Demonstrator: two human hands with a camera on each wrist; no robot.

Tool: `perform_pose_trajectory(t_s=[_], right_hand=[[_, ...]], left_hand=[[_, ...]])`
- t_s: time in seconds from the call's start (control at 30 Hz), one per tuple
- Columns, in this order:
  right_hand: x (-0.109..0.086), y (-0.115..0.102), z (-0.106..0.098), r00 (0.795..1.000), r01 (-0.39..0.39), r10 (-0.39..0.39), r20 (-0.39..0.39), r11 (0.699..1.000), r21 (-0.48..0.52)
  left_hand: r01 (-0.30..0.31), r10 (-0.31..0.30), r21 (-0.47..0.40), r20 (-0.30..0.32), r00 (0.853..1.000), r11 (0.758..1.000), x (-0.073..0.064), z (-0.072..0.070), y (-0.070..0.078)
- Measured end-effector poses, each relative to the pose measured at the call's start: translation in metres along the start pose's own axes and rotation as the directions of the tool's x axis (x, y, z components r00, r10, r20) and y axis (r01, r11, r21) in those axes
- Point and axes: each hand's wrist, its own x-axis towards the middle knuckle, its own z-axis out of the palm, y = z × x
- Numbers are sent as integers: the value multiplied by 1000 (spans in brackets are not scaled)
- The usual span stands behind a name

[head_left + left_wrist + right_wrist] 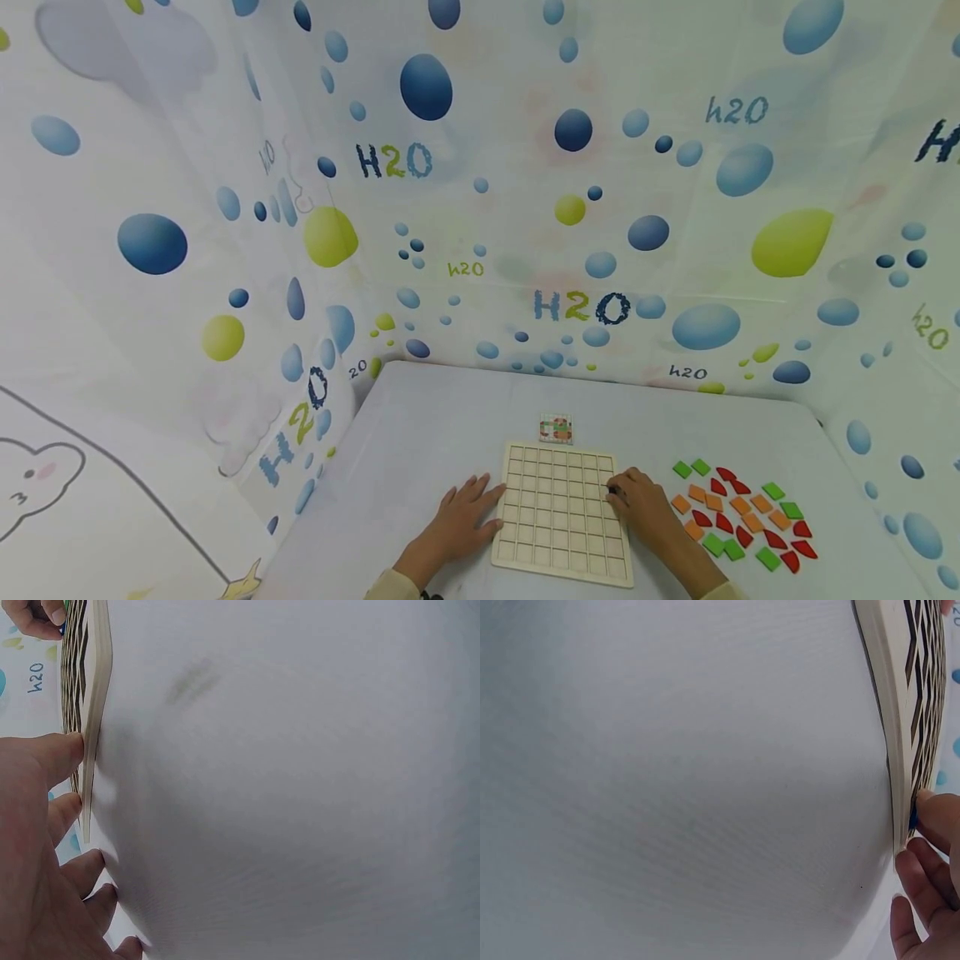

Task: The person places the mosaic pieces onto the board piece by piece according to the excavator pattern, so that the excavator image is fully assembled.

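A pale wooden board (558,512) with a square grid of grooves lies flat on the table. At its left edge rests my left hand (465,517), fingers spread; in the left wrist view the thumb (64,757) and a finger touch the board's side. By the right edge, my right hand (637,500) has its fingers curled and pinches a small dark blue piece (913,818) at the grid. Only a sliver of that piece shows, so its shape is hidden. Just behind the board lies a small patterned card (556,428).
Right of the board lie scattered flat pieces: green diamonds (768,558), orange squares (740,505) and red curved-edge pieces (805,549). The white table (442,417) is backed by a hanging sheet (510,225) printed with bubbles and lettering.
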Motion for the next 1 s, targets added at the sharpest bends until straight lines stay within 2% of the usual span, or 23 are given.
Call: perform_pose_trajectory(t_s=[0.27,0.6,1.0], right_hand=[[2,4,1,999,-25,24,30,1000,16],[4,9,0,999,-17,17,45,1000,-2],[4,10,3,1000,-15,16,18,1000,-20]], left_hand=[[6,-6,1,12,1000,1000,0,-1,2],[-3,3,1,1,1000,1000,-1,-3,4],[2,-2,15,1,1000,1000,-3,-4,6]])
